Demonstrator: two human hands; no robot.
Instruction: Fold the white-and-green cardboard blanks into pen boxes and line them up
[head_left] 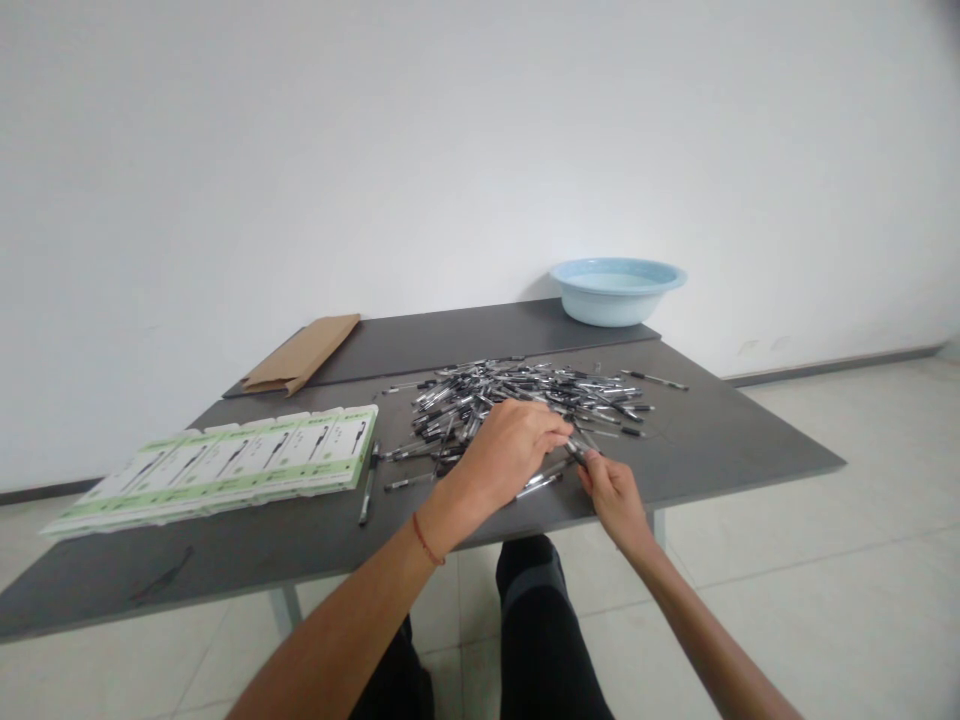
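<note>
A large heap of clear-barrelled pens with black caps [487, 390] lies on the dark grey table [712, 430]. At the near right side of the heap, my right hand [615, 490] is closed on a few pens [576, 450], which slant up and to the left from its thumb and fingers. Reaching over the front of the heap, my left hand [510, 445] has its fingers bent together at the upper ends of those pens. Its fingertips close round a pen there, partly hidden by the hand. Below my hands, loose pens [540, 484] lie near the table's front edge.
Flat printed pen boxes [247, 455], green and white, lie stacked on the left, with a single pen [368, 485] beside them. Behind them is a brown paper envelope [307, 352]. A light blue basin [616, 292] stands at the back right. One pen [654, 380] lies apart on the right.
</note>
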